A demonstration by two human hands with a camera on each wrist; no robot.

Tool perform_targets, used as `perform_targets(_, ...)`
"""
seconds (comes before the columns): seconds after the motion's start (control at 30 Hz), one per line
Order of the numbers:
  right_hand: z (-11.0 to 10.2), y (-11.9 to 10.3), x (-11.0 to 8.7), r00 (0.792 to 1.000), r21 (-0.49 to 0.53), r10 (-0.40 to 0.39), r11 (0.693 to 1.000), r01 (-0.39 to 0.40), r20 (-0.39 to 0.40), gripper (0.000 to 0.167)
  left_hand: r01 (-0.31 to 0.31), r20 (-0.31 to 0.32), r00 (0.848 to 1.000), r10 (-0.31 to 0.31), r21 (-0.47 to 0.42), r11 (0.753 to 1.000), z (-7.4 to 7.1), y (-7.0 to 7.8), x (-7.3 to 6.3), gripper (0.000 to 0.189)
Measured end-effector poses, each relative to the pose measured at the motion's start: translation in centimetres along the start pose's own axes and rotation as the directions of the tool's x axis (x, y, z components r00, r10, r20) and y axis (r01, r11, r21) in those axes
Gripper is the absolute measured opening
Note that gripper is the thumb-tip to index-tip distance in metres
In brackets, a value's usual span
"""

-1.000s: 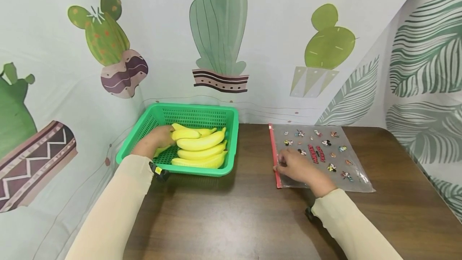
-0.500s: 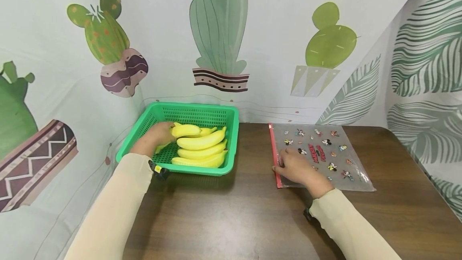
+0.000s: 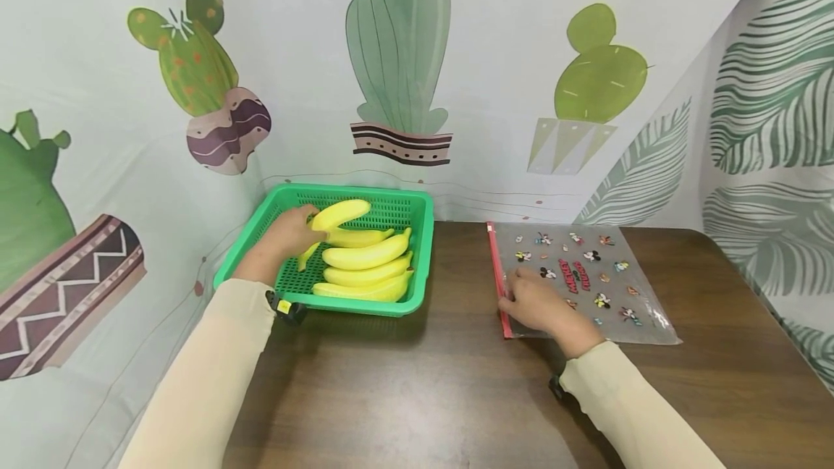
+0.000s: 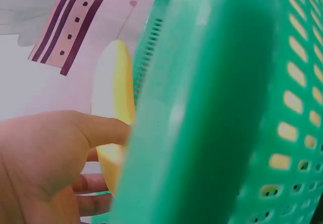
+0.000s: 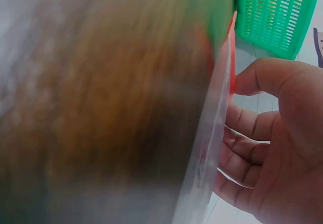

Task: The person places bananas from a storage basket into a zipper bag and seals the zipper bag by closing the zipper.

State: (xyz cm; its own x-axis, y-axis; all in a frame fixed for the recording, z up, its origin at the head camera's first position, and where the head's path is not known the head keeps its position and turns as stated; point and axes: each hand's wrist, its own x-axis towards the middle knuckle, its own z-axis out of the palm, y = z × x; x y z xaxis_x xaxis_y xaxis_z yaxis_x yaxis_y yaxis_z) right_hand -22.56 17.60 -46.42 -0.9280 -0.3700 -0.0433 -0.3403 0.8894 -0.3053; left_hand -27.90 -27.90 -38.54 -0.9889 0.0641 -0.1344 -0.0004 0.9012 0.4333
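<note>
My left hand (image 3: 280, 239) is over the left part of a green basket (image 3: 373, 310), gripping a yellow banana (image 3: 340, 214) by its near end. The held banana (image 4: 112, 82) tilts up above the others, its tip pointing right; the basket wall hides part of the grip in the left wrist view. Several more bananas (image 3: 365, 252) lie stacked below it, and one banana end (image 3: 308, 259) shows beneath the hand. My right hand (image 3: 537, 302) rests on a clear printed zip bag (image 3: 619, 302), its thumb and bent fingertips touching the bag near the red zip strip (image 5: 232, 57).
Brown wooden table (image 3: 417, 389) lies between the basket and the bag and in front of them. Behind stands a pale cloth backdrop (image 3: 489, 93) printed with cacti and leaves, close to the basket's back rim.
My left hand has raised the banana off the others, tipping its far end upward. My right hand has stayed on the bag at nearly the same spot.
</note>
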Motion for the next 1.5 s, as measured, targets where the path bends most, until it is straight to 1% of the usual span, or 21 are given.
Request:
perform_targets(0.13,-0.1,-0.1,0.0,1.000,0.008,0.003,1.000,-0.003,-0.001,0.021,-0.010,-0.038,0.999,0.010,-0.009,1.000,0.0,0.3,-0.1,0.060)
perform_targets(0.3,-0.1,-0.2,-0.1,0.999,0.005,-0.012,1.000,0.012,-0.031,0.021,-0.024,-0.076,0.997,0.024,-0.005,1.000,-0.2,1.0,-0.4,0.058)
perform_targets(0.37,-0.1,-0.3,-0.2,0.999,0.028,-0.007,1.000,0.009,-0.042,0.021,-0.028,-0.082,0.996,0.027,-0.012,1.000,-0.3,1.4,-0.6,0.057)
perform_targets(0.47,-0.2,-0.3,-0.3,0.998,0.090,0.011,0.996,-0.006,-0.057,0.022,-0.039,-0.093,0.995,0.036,-0.034,0.999,-0.3,2.0,-0.9,0.053)
perform_targets(0.57,-0.1,-0.1,-0.5,0.997,0.127,0.023,0.992,-0.014,-0.073,0.022,-0.047,-0.098,0.994,0.041,-0.061,0.997,-0.2,2.7,-1.2,0.047)
perform_targets(0.67,0.1,0.0,-0.5,0.996,0.135,0.028,0.991,-0.016,-0.087,0.023,-0.054,-0.094,0.995,0.045,-0.094,0.994,0.0,3.3,-1.5,0.045)
perform_targets(0.9,-0.2,0.1,-0.5,0.991,0.181,0.046,0.983,-0.023,-0.124,0.023,-0.047,-0.083,0.996,0.033,-0.169,0.984,0.4,4.4,-2.0,0.048)
perform_targets(1.1,-0.5,0.5,-0.4,0.988,0.193,0.046,0.981,-0.016,-0.149,0.020,-0.051,-0.070,0.997,0.035,-0.247,0.968,0.6,5.5,-2.6,0.049)
perform_targets(1.2,-0.5,0.6,-0.5,0.987,0.200,0.047,0.980,-0.016,-0.151,0.019,-0.053,-0.075,0.997,0.034,-0.266,0.963,1.0,6.0,-2.8,0.050)
perform_targets(1.3,-0.6,0.6,-0.7,0.986,0.222,0.052,0.975,-0.016,-0.157,0.019,-0.067,-0.088,0.995,0.045,-0.276,0.959,1.4,6.6,-2.9,0.052)
perform_targets(1.37,-0.7,0.5,-0.8,0.985,0.231,0.054,0.973,-0.015,-0.166,0.018,-0.077,-0.089,0.995,0.054,-0.294,0.953,1.7,7.1,-3.1,0.051)
perform_targets(1.5,-0.8,0.5,-0.9,0.979,0.241,0.057,0.970,-0.008,-0.196,0.016,-0.097,-0.082,0.994,0.072,-0.353,0.930,2.2,8.2,-3.4,0.049)
